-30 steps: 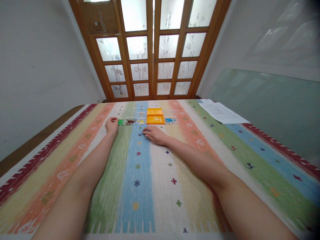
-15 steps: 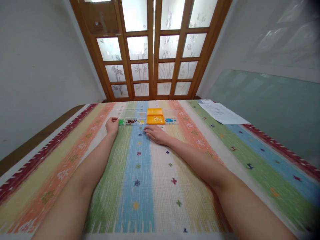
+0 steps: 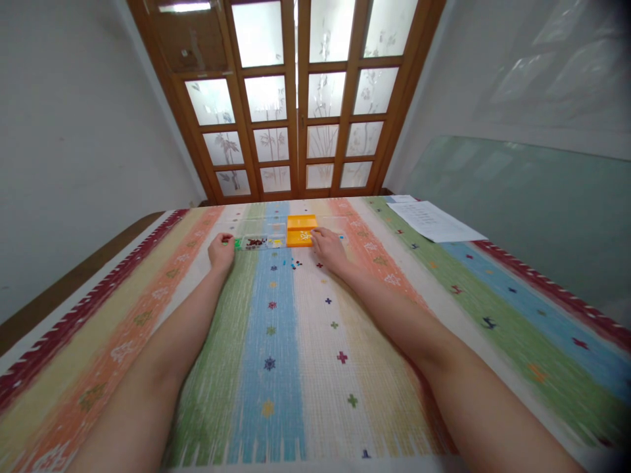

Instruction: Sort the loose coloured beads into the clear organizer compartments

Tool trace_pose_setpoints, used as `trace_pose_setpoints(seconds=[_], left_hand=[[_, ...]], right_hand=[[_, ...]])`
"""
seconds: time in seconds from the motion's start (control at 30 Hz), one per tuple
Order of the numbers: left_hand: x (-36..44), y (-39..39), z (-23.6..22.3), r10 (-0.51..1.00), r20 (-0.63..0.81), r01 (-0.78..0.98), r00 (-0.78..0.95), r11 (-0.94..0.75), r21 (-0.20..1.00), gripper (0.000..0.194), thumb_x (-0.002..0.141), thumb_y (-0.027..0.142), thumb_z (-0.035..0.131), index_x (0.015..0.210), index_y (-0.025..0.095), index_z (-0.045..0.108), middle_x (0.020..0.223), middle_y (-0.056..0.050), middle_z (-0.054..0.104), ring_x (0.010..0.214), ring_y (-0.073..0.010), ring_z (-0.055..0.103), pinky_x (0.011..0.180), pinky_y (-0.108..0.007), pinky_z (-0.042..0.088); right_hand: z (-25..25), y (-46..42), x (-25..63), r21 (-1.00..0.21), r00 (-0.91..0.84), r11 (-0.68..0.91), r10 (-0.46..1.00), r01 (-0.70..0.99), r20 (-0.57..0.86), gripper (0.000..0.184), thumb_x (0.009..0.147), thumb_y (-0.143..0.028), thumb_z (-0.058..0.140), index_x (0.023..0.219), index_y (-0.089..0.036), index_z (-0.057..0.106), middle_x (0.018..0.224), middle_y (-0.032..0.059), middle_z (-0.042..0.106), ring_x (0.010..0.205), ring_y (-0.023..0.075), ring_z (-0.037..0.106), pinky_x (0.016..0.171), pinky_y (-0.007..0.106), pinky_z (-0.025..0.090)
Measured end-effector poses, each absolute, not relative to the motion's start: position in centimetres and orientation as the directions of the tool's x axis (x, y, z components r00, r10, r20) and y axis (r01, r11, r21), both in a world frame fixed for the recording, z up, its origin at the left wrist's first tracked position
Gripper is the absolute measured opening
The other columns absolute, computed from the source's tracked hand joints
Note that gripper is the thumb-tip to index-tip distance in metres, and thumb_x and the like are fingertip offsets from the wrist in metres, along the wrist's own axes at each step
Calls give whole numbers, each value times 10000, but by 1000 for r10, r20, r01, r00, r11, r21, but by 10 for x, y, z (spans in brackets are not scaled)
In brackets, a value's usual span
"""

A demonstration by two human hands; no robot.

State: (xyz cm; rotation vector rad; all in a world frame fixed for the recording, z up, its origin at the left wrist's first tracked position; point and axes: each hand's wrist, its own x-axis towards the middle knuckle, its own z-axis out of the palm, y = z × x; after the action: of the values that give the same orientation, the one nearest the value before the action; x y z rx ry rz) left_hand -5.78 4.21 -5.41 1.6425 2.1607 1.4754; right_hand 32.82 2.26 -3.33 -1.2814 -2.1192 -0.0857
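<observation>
My left hand is closed, its fingertips pinched at the left end of the row of boxes, against a clear box of green pieces. Whatever lies in that pinch is too small to name. My right hand has its fingers curled together at the right edge of an open orange box. White pieces lie in that box, right by the fingertips. Beside it stand a clear box of dark red pieces and one of yellow pieces. Small loose blue and dark red pieces are on the cloth.
A blue piece shows in the clear box to the right, partly covered by my right hand. Paper sheets lie at the far right of the striped tablecloth. Beyond the table stands a wooden glazed door.
My right hand has moved from the cloth in front of the boxes, right and forward to the orange box. Loose small pieces now show where it was. My left hand has stayed put.
</observation>
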Motion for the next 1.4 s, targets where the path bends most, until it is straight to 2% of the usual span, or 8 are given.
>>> trace_pose_setpoints(seconds=[0.2, 0.43, 0.57, 0.73, 0.93, 1.1, 1.23, 1.4], left_hand=[[-25, 26, -39, 840, 517, 812, -166, -182, 555, 236, 940, 309, 567, 1049, 198, 744, 1008, -59, 772, 869, -219, 670, 848, -319, 489], [21, 3, -30, 827, 430, 765, 362, -527, 370, 222, 954, 280, 575, 1071, 208, 748, 1067, -63, 743, 859, -206, 653, 842, -332, 499], [37, -8, -28, 779, 339, 716, 528, -623, 315, 224, 962, 297, 585, 1094, 232, 755, 1118, -60, 721, 938, -207, 668, 863, -325, 506], [46, -14, -28, 770, 285, 714, 571, -637, 290, 223, 953, 298, 603, 1109, 249, 753, 1142, -52, 713, 958, -207, 673, 881, -325, 507], [48, -15, -28, 797, 261, 734, 545, -604, 310, 180, 931, 302, 624, 1032, 240, 759, 1034, -59, 721, 883, -212, 660, 827, -329, 505], [48, -10, -32, 816, 268, 744, 512, -577, 336, 194, 957, 330, 600, 956, 222, 761, 968, -63, 728, 870, -218, 651, 816, -333, 499], [42, -3, -37, 844, 305, 783, 441, -528, 330, 222, 977, 297, 556, 968, 221, 764, 1000, -73, 744, 943, -233, 661, 865, -343, 496], [33, 3, -42, 882, 345, 836, 321, -435, 335, 219, 966, 319, 567, 935, 210, 754, 969, -78, 747, 910, -236, 661, 845, -342, 493]], right_hand=[[-33, 32, 351, -324, -74, 266, 862, 908, 501, 450, 1081, -302, 357, 1108, -173, 787, 1241, 152, 697, 1126, 286, 612, 1004, 406, 443], [-38, 28, 339, -286, -154, 328, 854, 900, 496, 386, 1065, -320, 440, 1126, -183, 796, 1318, 135, 676, 1199, 297, 591, 1068, 434, 415], [-42, 26, 333, -274, -216, 393, 834, 878, 507, 351, 1057, -319, 477, 1130, -190, 794, 1335, 134, 665, 1236, 293, 567, 1093, 436, 412], [-42, 27, 332, -265, -275, 456, 813, 850, 514, 302, 1042, -290, 517, 1126, -188, 788, 1299, 130, 682, 1211, 279, 584, 1073, 423, 428], [-33, 16, 326, -255, -535, 686, 705, 681, 465, 289, 1051, -274, 513, 1060, -187, 788, 1080, 105, 751, 1054, 248, 644, 977, 397, 473], [-32, 2, 310, -260, -714, 833, 553, 489, 430, 259, 1040, -290, 558, 1155, -228, 782, 1153, 85, 751, 1115, 239, 648, 1033, 419, 473], [-32, -7, 299, -247, -781, 884, 466, 397, 415, 322, 1025, -284, 592, 1316, -250, 725, 1291, 91, 716, 1222, 243, 622, 1104, 452, 449], [-33, -9, 294, -217, -832, 914, 402, 342, 383, 341, 1062, -286, 534, 1353, -246, 709, 1369, 96, 687, 1308, 243, 587, 1154, 475, 419]])
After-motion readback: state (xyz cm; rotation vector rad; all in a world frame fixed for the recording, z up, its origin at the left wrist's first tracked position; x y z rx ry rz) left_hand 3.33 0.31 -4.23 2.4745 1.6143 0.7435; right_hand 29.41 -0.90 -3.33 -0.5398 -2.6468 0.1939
